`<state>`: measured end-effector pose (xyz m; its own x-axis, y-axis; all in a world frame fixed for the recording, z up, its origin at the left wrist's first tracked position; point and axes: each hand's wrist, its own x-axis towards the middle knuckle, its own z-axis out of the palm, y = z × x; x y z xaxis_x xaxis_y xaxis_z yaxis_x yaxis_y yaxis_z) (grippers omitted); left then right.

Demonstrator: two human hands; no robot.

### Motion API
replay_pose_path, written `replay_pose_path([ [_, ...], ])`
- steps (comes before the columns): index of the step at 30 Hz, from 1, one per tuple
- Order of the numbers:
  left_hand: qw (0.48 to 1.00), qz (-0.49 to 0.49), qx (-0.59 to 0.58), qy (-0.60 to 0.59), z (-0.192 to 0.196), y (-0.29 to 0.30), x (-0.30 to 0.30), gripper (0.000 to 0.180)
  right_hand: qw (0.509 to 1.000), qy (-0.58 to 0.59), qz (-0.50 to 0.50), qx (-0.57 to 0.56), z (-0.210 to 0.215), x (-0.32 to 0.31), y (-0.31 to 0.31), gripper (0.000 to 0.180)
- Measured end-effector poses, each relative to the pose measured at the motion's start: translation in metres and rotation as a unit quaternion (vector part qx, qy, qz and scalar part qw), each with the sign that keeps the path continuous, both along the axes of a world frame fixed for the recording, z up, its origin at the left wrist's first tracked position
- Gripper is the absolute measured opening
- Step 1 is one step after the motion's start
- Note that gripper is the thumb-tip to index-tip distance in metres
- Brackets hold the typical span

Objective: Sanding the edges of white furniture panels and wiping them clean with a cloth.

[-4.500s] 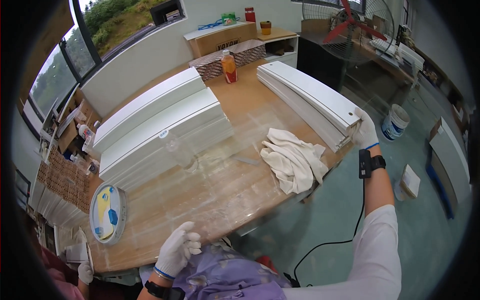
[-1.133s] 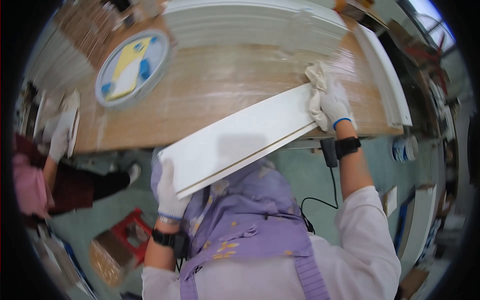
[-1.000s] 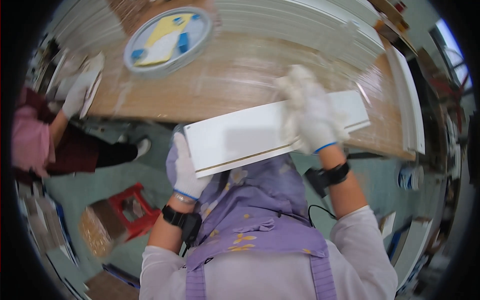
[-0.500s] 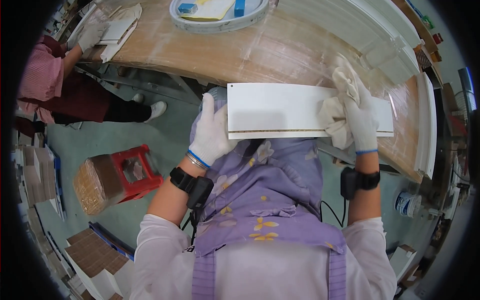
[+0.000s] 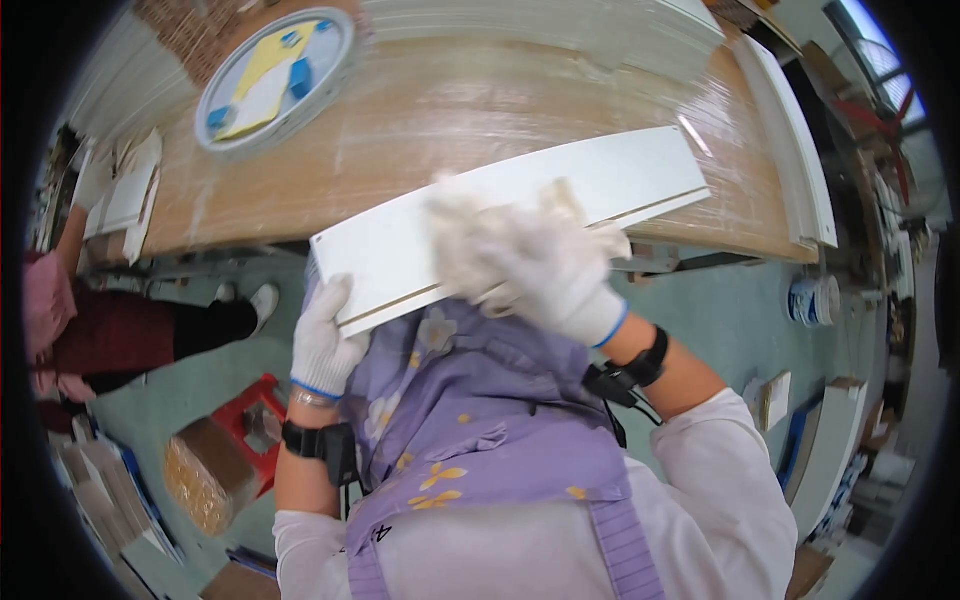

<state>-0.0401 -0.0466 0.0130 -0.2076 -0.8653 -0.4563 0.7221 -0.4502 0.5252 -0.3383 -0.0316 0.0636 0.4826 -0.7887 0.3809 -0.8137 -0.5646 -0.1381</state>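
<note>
A long white panel [image 5: 390,248] with a thin brown groove along its near edge lies tilted, its right part over the table and its left end over my lap. My left hand [image 5: 328,335], in a white knit glove, grips the panel's near left corner, thumb on top. On the panel's middle, my gloved right hand [image 5: 555,275] presses a crumpled cream cloth [image 5: 460,225]. Both cloth and right hand are somewhat smeared by motion, and the cloth covers part of the groove.
The brown table [image 5: 400,110] carries a round grey tray [image 5: 345,50] with blue blocks and yellow paper. A white board [image 5: 790,140] lines its right end. At left, a co-worker's gloved hand [image 5: 92,180] is by another panel. A red stool [image 5: 262,420] and wrapped box [image 5: 205,475] stand on the floor.
My right hand and cloth have moved left along the panel, from near its right end to its middle. The panel has tilted, right end farther away. The view has turned.
</note>
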Motion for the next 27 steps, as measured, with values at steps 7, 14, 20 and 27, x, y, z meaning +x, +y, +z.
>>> replay_pose_path([
  [7,0.999,0.005,0.011,-0.047,0.002,0.002,0.002,0.035,0.909,0.094,-0.401,-0.061,-0.013,-0.258,0.014,0.047],
  [14,0.995,0.05,0.017,-0.085,0.014,0.026,0.003,0.04,0.78,0.26,-0.567,-0.051,0.034,-0.298,-0.031,0.033],
  [20,0.996,0.055,0.027,-0.072,0.009,0.04,0.003,0.052,0.869,0.135,-0.474,0.04,-0.003,-0.305,-0.122,0.029],
  [27,0.998,0.019,0.011,-0.059,0.003,0.044,0.007,0.049,0.847,0.244,-0.417,0.221,0.017,-0.281,-0.143,0.039],
])
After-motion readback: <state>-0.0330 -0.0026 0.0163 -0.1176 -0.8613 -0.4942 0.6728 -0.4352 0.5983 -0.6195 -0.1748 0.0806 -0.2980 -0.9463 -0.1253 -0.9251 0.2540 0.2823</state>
